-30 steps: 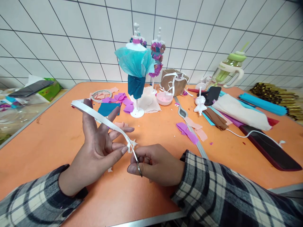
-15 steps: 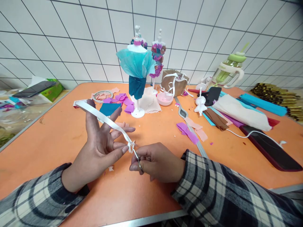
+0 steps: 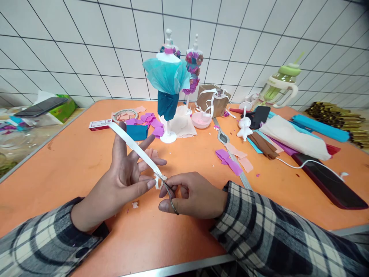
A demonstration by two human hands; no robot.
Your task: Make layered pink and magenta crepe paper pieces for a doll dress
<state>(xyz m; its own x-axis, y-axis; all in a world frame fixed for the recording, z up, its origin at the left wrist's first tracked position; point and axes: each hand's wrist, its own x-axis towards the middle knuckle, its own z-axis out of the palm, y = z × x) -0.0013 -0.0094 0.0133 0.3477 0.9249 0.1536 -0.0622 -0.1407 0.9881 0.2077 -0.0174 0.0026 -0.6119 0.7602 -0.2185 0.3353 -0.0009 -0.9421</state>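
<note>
Over the near half of the orange tabletop (image 3: 150, 236), your left hand (image 3: 121, 181) pinches a flat white ribbon (image 3: 137, 149); your right hand (image 3: 196, 194) grips slim metal scissors (image 3: 171, 200). Toward the far edge, a turquoise-draped white dress form (image 3: 167, 79) partly hides a flower-trimmed dress form (image 3: 193, 71).

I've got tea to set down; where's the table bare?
Bare table: left of the left hand, nearer than the small box; also between the plaid sleeves. Crowded: around the front mannequin, and at right, with folded papers.
</note>
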